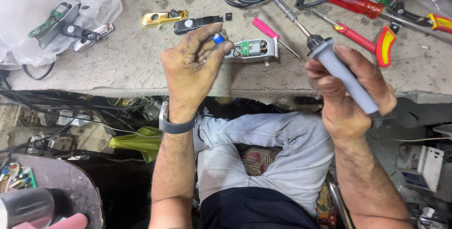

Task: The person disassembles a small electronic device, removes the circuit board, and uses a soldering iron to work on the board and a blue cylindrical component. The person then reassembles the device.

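Over the dusty grey concrete worktop (141,64), the left hand (190,64) pinches a small blue round part (217,38); the right hand (351,92) has its grip closed around a grey-handled soldering iron (346,76).

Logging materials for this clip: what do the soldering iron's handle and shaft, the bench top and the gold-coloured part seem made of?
Soldering iron in the right hand: handle looks like matte grey plastic, shaft like dull, tarnished metal. Bench top: rough, stained grey surface with a chipped front edge, probably concrete or stone. Gold-coloured part: glossy and reflective, either plated metal or metallised plastic; the look leaves it open.
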Available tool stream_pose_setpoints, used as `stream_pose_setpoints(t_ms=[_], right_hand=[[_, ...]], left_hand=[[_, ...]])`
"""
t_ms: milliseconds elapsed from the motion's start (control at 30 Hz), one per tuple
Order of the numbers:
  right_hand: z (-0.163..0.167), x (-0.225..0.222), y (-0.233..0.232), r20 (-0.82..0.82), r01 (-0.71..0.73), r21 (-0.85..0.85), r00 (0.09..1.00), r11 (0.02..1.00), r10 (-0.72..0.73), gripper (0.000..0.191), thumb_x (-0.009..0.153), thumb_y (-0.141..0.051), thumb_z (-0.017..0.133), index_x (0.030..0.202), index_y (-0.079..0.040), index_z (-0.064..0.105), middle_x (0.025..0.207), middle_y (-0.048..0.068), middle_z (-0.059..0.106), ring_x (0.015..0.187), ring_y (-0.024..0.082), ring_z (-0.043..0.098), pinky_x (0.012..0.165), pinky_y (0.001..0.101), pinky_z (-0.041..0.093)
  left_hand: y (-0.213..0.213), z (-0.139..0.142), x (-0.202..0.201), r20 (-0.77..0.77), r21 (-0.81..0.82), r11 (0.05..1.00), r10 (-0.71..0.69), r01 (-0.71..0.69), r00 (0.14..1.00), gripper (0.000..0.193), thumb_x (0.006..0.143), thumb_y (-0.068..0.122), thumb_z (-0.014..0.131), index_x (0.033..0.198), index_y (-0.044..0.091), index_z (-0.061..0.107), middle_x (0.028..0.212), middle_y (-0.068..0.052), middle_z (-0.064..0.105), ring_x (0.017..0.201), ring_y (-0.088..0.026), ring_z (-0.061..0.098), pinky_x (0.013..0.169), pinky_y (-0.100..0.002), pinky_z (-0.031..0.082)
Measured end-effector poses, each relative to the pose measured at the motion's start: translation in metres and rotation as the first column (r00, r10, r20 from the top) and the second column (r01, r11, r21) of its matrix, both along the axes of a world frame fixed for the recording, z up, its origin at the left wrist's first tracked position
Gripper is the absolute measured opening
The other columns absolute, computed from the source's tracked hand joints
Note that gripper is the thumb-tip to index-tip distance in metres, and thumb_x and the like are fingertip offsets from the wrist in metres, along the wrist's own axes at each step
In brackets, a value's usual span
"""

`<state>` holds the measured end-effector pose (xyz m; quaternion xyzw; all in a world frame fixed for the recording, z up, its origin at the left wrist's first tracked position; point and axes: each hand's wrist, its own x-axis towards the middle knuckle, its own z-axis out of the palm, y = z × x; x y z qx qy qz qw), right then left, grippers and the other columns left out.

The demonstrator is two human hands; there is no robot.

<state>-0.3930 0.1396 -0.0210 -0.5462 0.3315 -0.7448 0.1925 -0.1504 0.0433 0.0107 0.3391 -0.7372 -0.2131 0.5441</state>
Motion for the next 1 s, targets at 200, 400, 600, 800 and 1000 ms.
stream_pose_setpoints(t_ms=[200,400,600,800,1000], right_hand=[[0.012,0.005,-0.019,-0.403,0.068,-0.004,0.913,0.998,-0.064,0.034,0.110,-0.009,0.073,0.140,-0.005,0.057,0.119,0.013,0.073,0.108,0.021,0.077,0.095,0.0308,0.067],[0.023,0.013,-0.031,-0.456,0.041,-0.012,0.889,0.999,-0.042,0.040,0.106,-0.002,0.079,0.138,-0.004,0.055,0.120,0.012,0.072,0.107,0.019,0.075,0.094,0.0285,0.065],[0.023,0.018,-0.039,-0.566,0.081,0.030,0.823,0.996,-0.050,0.070,0.093,-0.005,0.091,0.145,-0.006,0.045,0.129,0.014,0.059,0.121,0.024,0.069,0.101,0.0281,0.064],[0.018,0.021,-0.045,-0.593,0.058,0.025,0.804,0.998,-0.032,0.074,0.097,-0.004,0.089,0.150,-0.004,0.037,0.134,0.017,0.057,0.123,0.025,0.069,0.109,0.0336,0.061],[-0.021,-0.015,0.017,-0.068,0.119,0.010,0.991,0.993,-0.118,0.043,0.117,-0.014,0.073,0.147,0.002,0.046,0.122,0.020,0.063,0.103,0.026,0.069,0.092,0.0411,0.064]], left_hand=[[-0.009,-0.006,0.003,-0.066,0.080,0.991,-0.104,0.109,0.992,0.034,0.097,-0.001,0.082,0.127,-0.002,0.067,0.119,-0.010,0.074,0.109,-0.013,0.074,0.096,-0.026,0.065],[-0.016,-0.008,0.005,-0.082,0.120,0.986,-0.104,0.114,0.991,0.036,0.095,-0.004,0.083,0.127,-0.004,0.067,0.119,-0.012,0.072,0.107,-0.014,0.073,0.095,-0.026,0.064],[-0.022,-0.003,0.005,-0.048,0.115,0.979,-0.165,0.170,0.985,0.036,0.098,0.000,0.082,0.130,-0.001,0.067,0.122,-0.011,0.073,0.113,-0.016,0.075,0.096,-0.027,0.063],[-0.024,0.010,0.005,0.129,-0.004,0.991,-0.135,0.137,0.982,0.043,0.097,0.003,0.084,0.136,0.003,0.064,0.123,-0.011,0.075,0.111,-0.014,0.077,0.093,-0.027,0.062],[-0.035,0.015,0.004,0.156,0.011,0.975,-0.220,0.221,0.963,0.056,0.100,0.007,0.084,0.146,0.004,0.053,0.120,-0.013,0.077,0.109,-0.018,0.080,0.092,-0.028,0.063]])
